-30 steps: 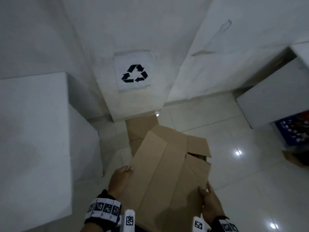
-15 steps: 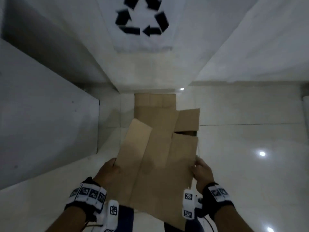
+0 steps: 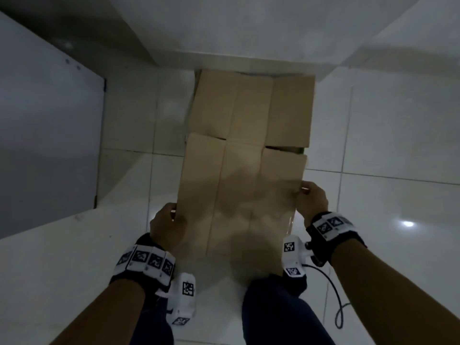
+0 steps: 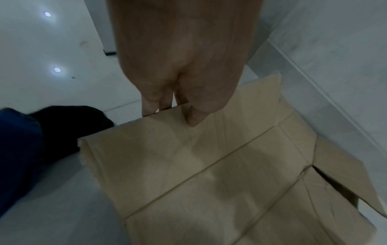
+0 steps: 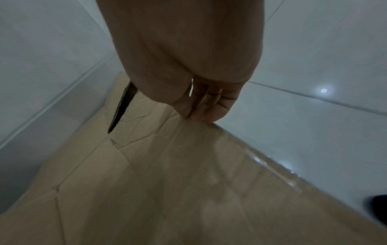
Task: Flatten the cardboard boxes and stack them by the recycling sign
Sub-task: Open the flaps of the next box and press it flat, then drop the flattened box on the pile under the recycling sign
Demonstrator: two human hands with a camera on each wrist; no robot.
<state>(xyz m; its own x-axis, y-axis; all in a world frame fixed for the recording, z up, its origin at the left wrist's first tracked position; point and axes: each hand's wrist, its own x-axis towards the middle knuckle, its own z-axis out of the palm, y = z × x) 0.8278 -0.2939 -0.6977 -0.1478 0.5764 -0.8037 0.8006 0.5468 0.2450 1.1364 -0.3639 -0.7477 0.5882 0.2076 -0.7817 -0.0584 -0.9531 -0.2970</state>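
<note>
You are working in dim, bluish light. Overhead lamps show only as small glare spots on the glossy floor tiles [image 3: 408, 223]. Your own shadow darkens the near half of the flattened cardboard box [image 3: 239, 195]. Wide-angle distortion bends the wall lines at the head view's edges. Both wrist views are soft and grainy, the close hands blurred.

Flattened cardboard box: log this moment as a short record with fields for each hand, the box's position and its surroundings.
left hand: left hand grips the box's left edge
right hand: right hand grips its right edge
box: flattened cardboard box, far end by the wall
underneath: tiled floor
beside: white cabinet on the left
</note>
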